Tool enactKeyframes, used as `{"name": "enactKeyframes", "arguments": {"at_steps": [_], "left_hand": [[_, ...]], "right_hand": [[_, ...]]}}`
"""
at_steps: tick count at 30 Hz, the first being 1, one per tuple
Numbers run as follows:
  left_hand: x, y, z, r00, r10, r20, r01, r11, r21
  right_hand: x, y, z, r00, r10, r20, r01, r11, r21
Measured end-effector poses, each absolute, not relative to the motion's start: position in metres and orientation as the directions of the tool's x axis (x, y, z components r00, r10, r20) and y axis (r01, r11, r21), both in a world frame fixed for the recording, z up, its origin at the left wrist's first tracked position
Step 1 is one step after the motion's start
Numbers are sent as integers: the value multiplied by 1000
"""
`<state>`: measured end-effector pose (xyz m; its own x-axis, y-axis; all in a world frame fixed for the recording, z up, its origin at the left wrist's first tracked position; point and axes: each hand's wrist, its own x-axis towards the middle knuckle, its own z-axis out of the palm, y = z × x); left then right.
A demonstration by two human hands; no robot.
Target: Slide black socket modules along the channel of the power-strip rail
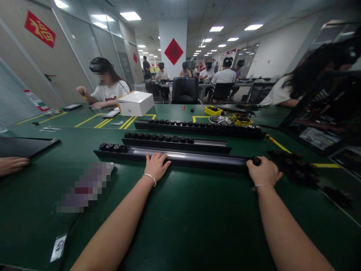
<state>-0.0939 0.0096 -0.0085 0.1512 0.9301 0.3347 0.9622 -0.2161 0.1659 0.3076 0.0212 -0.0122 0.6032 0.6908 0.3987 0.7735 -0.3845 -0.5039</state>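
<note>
A long black rail with a shiny channel lies across the green table in front of me. Several small black parts sit in its left end. My left hand rests on the rail's near edge, left of its middle, fingers spread. At the rail's right end, my right hand has its fingers curled round a small black part. Behind lie a shorter rail with a row of black parts over its left side, and a longer rail filled with similar parts.
Dark parts are heaped right of my right hand. A blurred phone-like object with a cable lies at the left, near another person's hand. Farther back stand a white box, yellow trays and a metal dish.
</note>
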Motion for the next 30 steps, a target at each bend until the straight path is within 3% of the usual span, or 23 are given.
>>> {"name": "enactKeyframes", "arguments": {"at_steps": [30], "left_hand": [[-95,18,-9,131,943,308,975,-179,132]], "right_hand": [[330,19,-17,596,666,448,790,-388,-475]]}}
